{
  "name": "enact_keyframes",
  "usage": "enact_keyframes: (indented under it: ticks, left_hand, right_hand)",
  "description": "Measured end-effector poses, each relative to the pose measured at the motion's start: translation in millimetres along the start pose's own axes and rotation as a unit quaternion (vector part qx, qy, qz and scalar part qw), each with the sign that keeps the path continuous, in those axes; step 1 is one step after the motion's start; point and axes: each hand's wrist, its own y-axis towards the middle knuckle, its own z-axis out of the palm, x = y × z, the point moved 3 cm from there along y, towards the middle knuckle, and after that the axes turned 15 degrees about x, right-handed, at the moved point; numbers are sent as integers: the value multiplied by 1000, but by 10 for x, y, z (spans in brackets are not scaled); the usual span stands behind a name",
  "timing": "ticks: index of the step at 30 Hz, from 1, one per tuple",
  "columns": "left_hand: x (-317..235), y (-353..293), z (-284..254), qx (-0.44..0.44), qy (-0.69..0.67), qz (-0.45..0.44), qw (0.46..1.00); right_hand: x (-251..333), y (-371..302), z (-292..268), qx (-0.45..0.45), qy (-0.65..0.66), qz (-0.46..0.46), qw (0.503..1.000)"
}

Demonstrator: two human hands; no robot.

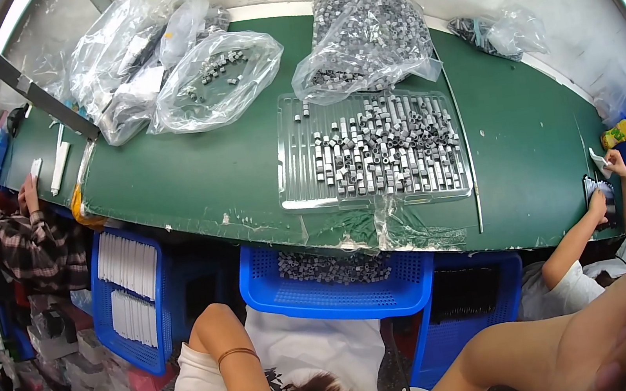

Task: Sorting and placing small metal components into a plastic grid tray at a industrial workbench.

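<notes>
Both my arms are raised from the lower edge. My left arm (225,341), with a thin band round it, bends up at the elbow, and its hand is out of the picture. Large and close at the lower right is my right hand (623,329), cut by the dark rim; its fingers do not show clearly. Nothing on the table touches it. In front of me, a clear ribbed tray (293,154) bears many small grey cylindrical pieces (385,142), some lined up in rows, others heaped. Below the table edge, a blue basket (343,302) at my lap holds more such pieces.
Behind the tray lies a full plastic bag of grey pieces (371,37); an opened bag (219,81) lies left of it. A blue basket of white strips (129,271) stands lower left. Co-workers sit at left, in a plaid shirt (36,252), and right, with hands (599,205) at small parts.
</notes>
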Motion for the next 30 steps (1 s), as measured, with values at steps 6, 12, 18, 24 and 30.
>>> enact_keyframes:
  ticks: [6,12,18,24,30]
  left_hand:
    - [-12,4,3,-52,28,16,998]
    - [15,-9,-48,-91,28,32,995]
    - [38,-67,-69,-170,10,72,983]
    - [11,664,-363,89,-95,-135,982]
    - [56,563,-303,91,-75,-113,987]
  right_hand:
    - [-127,124,264,4,-7,1,1000]
    - [-49,59,130,7,-11,3,1000]
    - [122,-64,-63,14,-22,11,1000]
    - [169,-86,-88,12,-22,6,1000]
    - [-10,-16,95,19,-35,10,999]
